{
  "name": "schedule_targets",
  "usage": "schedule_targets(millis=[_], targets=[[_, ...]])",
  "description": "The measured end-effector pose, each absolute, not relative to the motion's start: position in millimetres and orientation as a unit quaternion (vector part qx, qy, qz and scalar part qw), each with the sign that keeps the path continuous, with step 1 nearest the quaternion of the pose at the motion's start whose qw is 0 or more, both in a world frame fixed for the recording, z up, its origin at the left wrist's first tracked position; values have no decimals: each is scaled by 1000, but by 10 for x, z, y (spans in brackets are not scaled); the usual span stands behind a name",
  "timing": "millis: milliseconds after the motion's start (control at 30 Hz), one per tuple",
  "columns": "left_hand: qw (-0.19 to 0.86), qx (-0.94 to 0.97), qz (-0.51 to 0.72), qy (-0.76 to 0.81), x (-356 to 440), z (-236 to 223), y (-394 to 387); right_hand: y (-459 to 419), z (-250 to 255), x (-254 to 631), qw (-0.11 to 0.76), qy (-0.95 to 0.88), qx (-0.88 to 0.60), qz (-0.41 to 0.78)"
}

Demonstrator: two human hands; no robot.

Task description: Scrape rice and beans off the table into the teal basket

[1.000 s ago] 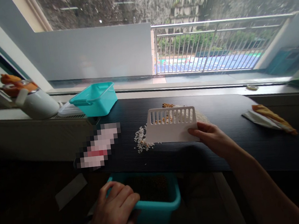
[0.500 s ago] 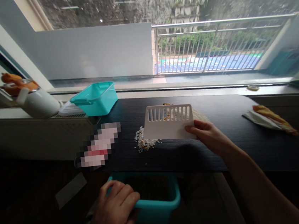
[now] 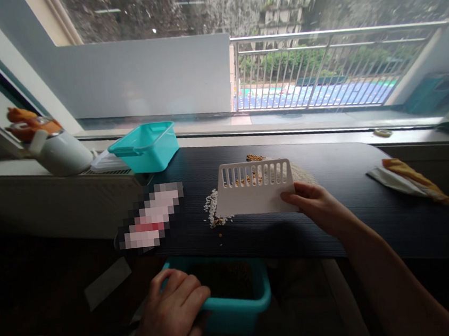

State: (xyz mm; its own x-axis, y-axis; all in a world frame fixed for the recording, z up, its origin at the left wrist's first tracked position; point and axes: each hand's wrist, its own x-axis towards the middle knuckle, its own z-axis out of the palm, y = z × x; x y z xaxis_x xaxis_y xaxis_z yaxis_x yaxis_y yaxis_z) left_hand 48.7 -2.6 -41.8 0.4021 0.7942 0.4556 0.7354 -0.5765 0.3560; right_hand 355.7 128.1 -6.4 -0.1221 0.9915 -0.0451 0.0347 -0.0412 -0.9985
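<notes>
My right hand pinches the right edge of a white slotted plastic scraper between thumb and fingers, tilted above the dark table. White grains mixed with a few yellow kernels show beside its lower left edge. Behind it lie more yellow kernels and a pale heap of fine grains, partly covered by the scraper. My left hand is wrapped over the left rim of a turquoise tub held below the table's front edge. Dark, loose contents fill the tub's shaded inside.
A second turquoise tub stands at the table's back left, near a white pot on the sill. A blurred-out pink packet lies at left. On the right rests a yellow and white folded packet. A window runs behind.
The scraper in my right hand has dropped slightly, covering more of the white grains and revealing the kernels behind. One kernel now lies nearer the front edge. My left hand keeps its hold.
</notes>
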Motion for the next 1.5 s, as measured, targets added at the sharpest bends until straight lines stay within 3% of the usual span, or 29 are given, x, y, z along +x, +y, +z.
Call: schedule_targets(millis=[667, 1233, 1400, 1500], targets=[[40, 837, 293, 460, 468, -424, -12, 1161, 2, 3506, 418, -555, -474, 541], [23, 856, 253, 449, 434, -402, -26, 600, -67, 3686, 455, -497, -524, 521], [17, 854, 252, 456, 425, -406, -24, 538, -68, 3664, 423, -520, -533, 515], [8, 860, 249, 446, 422, -434, -14, 488, -78, 3650, 453, -518, -529, 496]])
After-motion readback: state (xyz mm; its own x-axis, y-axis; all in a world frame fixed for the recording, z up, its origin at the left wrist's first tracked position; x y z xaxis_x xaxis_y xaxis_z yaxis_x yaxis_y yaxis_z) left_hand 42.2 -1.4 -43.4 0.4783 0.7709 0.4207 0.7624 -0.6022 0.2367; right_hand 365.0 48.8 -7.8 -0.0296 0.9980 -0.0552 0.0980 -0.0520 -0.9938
